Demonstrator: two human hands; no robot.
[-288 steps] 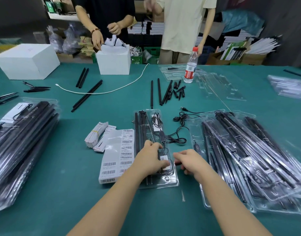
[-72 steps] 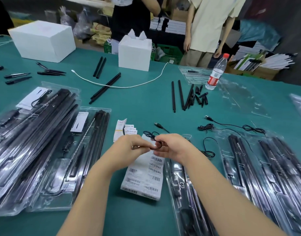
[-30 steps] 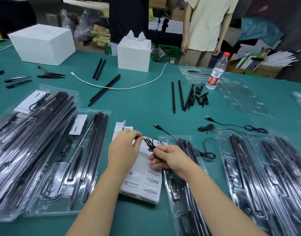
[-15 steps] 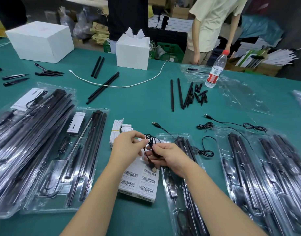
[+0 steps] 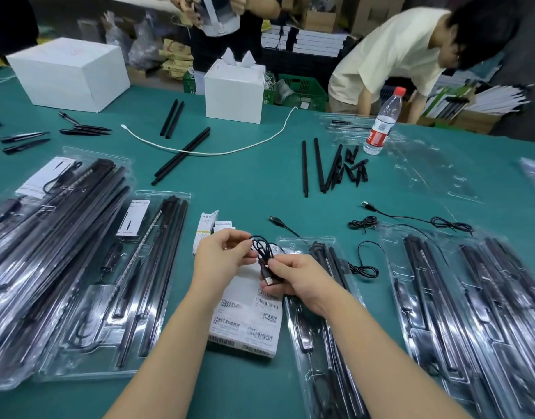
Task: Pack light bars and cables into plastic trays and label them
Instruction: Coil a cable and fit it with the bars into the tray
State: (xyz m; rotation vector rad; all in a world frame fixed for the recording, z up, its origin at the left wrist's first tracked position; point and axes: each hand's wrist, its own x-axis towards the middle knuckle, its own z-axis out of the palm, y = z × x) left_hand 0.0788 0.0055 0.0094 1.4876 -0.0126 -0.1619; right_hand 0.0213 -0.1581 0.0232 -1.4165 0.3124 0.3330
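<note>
Both hands hold a coiled black USB cable (image 5: 262, 250) above a sheet of barcode labels (image 5: 248, 316). My left hand (image 5: 222, 254) pinches the loops of the coil. My right hand (image 5: 293, 275) grips the plug end, with the metal connector poking out below my fingers. Just to the right lies an open clear plastic tray (image 5: 316, 316) with black light bars in it. A closed packed tray (image 5: 115, 285) lies to the left of the labels.
A stack of packed trays (image 5: 42, 237) fills the left, more trays (image 5: 472, 297) the right. Loose cables (image 5: 363, 222), black bars (image 5: 320, 164), a water bottle (image 5: 381, 125), two white boxes (image 5: 234, 92) and a white cord (image 5: 212, 149) lie farther back. Two people stand behind the table.
The cable has been gathered into a tighter coil between my hands, and the plug now sticks out under my right fingers. The person in the pale shirt has bent down.
</note>
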